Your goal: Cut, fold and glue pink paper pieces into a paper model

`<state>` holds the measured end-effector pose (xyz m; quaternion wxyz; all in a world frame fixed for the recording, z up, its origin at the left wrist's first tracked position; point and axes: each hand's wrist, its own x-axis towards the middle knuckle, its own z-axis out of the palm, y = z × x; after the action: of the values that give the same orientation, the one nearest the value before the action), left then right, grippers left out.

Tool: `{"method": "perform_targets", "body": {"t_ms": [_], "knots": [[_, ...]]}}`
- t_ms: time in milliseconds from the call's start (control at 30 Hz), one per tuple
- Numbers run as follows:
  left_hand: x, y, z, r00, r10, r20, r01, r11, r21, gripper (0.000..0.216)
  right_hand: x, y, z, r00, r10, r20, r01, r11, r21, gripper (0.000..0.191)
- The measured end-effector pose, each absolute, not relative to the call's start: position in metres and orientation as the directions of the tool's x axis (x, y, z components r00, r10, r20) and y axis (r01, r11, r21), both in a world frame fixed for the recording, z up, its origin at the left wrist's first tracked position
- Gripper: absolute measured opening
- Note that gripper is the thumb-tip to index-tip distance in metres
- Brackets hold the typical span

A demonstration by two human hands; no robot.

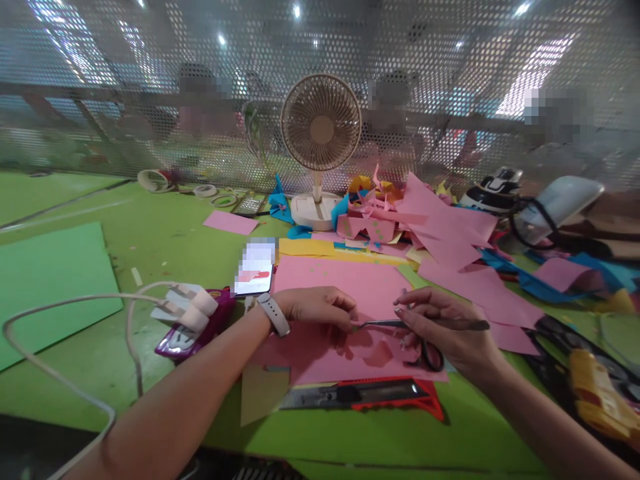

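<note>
My right hand (447, 330) grips a pair of scissors (430, 353) with black handles, and also a thin metal tool (425, 325) whose tip points left. My left hand (317, 307), with a white band on the wrist, pinches something small that I cannot make out right at that tip. Both hands hover over a large pink paper sheet (325, 360) lying on the green table (140, 240). A small pink cut-out piece (377, 353) lies under the hands.
A red and black utility knife (370, 395) lies at the sheet's near edge. A phone (254, 273), a power strip with white plugs (193, 313) and a cable sit left. A small fan (320, 143), heaps of coloured paper scraps (440, 227) and a glue gun (600, 393) stand behind and right.
</note>
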<state>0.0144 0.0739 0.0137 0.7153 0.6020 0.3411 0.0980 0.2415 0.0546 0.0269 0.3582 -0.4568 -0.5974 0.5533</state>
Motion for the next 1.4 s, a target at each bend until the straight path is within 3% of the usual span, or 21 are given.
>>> {"method": "perform_targets", "body": {"t_ms": [400,1400], "knots": [[0.0140,0.0740,0.0145,0.747,0.554,-0.367,0.279,0.240,0.930,0.017,0.2462,0.0590,0.0268,-0.371,0.923,-0.097,0.147,-0.045,-0.988,0.033],[0.0158,0.0734,0.0129,0.745,0.559,-0.365,0.273,0.244,0.931,0.018,0.2443,0.0588,0.0233,-0.356,0.931,-0.082,0.117,-0.043,-0.992,0.036]]}}
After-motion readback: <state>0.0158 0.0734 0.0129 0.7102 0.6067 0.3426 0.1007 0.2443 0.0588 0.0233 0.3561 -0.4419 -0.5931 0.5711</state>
